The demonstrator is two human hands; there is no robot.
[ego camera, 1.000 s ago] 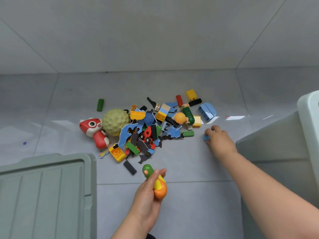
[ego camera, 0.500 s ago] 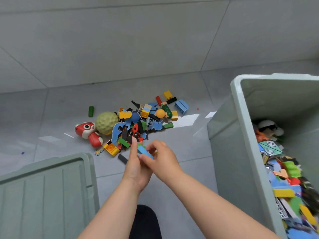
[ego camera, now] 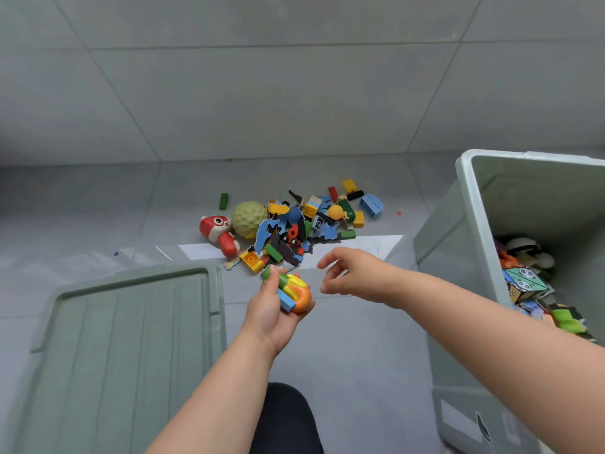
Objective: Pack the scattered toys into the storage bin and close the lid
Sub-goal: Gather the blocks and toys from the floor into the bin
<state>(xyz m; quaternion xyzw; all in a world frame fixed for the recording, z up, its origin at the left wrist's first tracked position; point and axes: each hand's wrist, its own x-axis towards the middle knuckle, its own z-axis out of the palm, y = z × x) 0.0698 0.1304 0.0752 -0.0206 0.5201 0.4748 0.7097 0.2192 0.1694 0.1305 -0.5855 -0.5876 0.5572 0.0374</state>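
Note:
My left hand [ego camera: 273, 309] holds an orange, yellow and green toy [ego camera: 296, 290] together with a small blue brick [ego camera: 285, 299] above the floor. My right hand [ego camera: 352, 273] hovers just to its right, fingers loosely spread and holding nothing. Beyond both hands a pile of scattered toys [ego camera: 294, 231] lies on the grey floor: bricks, puzzle pieces, a green bumpy ball [ego camera: 249, 218] and a red fish toy [ego camera: 217, 232]. The pale green storage bin [ego camera: 465, 224] stands open on the right with several toys inside. Its lid [ego camera: 124, 348] lies flat at lower left.
A lone green brick [ego camera: 224, 201] lies left of the pile. A tiled grey wall rises behind the toys. My dark-clad knee [ego camera: 284, 417] shows at the bottom between my arms. Bare floor lies between the lid and the bin.
My right hand brought the blue brick from the floor to my left hand, left it there and drew away to the right. The view swung right, revealing the bin.

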